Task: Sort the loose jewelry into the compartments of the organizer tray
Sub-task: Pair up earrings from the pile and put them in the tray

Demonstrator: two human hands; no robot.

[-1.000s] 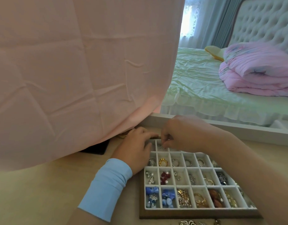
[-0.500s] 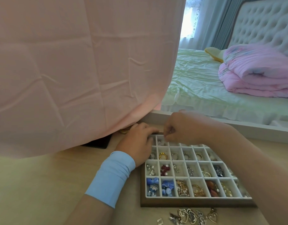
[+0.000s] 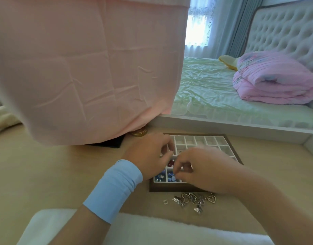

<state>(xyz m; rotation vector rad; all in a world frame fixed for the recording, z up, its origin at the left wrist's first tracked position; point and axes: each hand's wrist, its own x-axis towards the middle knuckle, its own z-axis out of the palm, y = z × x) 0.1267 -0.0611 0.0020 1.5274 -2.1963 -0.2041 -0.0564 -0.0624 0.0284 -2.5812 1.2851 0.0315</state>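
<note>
while both hands hover over the organizer tray, loose jewelry lies heaped on the wooden desk just before its near rim.
the left hand, a blue wristband on its wrist, curls its fingers over the tray's left columns. the right hand bunches its fingertips above the blue beads. blur hides whether either pinches a piece. a pink cloth hangs behind.
</note>
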